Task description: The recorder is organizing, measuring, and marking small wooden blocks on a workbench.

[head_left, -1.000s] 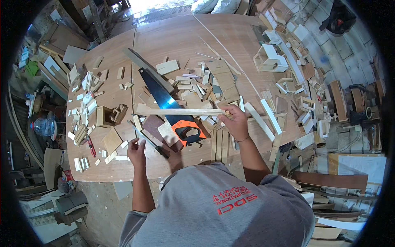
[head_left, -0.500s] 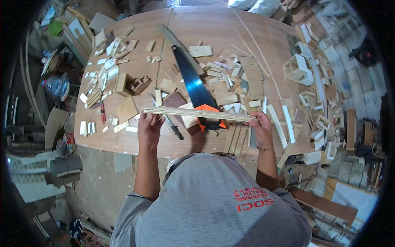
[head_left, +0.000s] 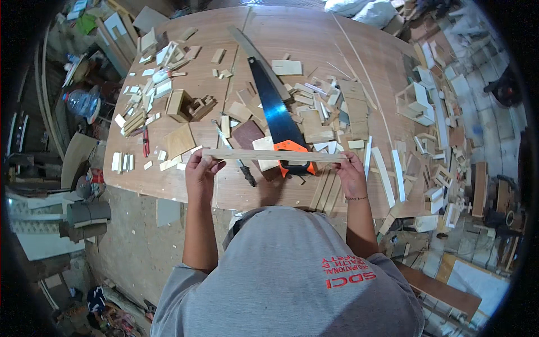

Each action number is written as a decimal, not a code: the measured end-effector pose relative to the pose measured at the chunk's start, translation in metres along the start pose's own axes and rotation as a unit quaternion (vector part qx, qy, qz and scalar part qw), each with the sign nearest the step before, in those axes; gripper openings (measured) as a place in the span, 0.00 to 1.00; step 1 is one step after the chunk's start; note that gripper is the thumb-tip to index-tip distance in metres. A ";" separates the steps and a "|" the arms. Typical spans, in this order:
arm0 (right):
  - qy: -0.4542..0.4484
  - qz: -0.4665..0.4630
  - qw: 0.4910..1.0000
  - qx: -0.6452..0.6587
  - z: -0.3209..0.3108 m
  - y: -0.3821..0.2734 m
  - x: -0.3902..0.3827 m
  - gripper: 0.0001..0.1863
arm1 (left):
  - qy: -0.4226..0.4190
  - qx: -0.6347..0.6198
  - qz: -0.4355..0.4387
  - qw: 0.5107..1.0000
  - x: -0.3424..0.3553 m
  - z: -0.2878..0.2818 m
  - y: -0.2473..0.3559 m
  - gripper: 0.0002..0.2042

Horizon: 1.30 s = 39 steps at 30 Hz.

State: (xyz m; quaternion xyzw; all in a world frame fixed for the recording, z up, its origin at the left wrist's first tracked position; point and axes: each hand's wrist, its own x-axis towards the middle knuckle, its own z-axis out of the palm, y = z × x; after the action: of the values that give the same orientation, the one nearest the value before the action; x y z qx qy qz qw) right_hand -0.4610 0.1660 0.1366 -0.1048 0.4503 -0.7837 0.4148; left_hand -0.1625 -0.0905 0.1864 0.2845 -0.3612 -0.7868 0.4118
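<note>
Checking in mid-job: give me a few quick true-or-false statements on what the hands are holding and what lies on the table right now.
1. Both hands hold one long wooden strip, the left hand at one end and the right hand at the other. True.
2. The strip is held upright. False: it runs crosswise, roughly level, in front of the person.
3. A handsaw with an orange and black handle lies on the table beyond the strip. True.
4. The right hand grips the saw handle. False: it holds only the strip's end.
5. Small wood offcuts lie scattered across the table. True.
</note>
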 end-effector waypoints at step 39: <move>-0.104 -0.039 0.992 -0.060 0.058 -0.007 -0.024 0.16 | -0.111 0.637 0.041 0.762 -0.017 -0.035 0.002 0.13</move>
State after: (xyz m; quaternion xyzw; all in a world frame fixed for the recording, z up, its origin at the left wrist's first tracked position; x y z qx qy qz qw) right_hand -0.4187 0.1493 0.1808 -0.2277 0.4466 -0.7560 0.4209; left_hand -0.1270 -0.0883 0.1705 0.3768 -0.8335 -0.3843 0.1247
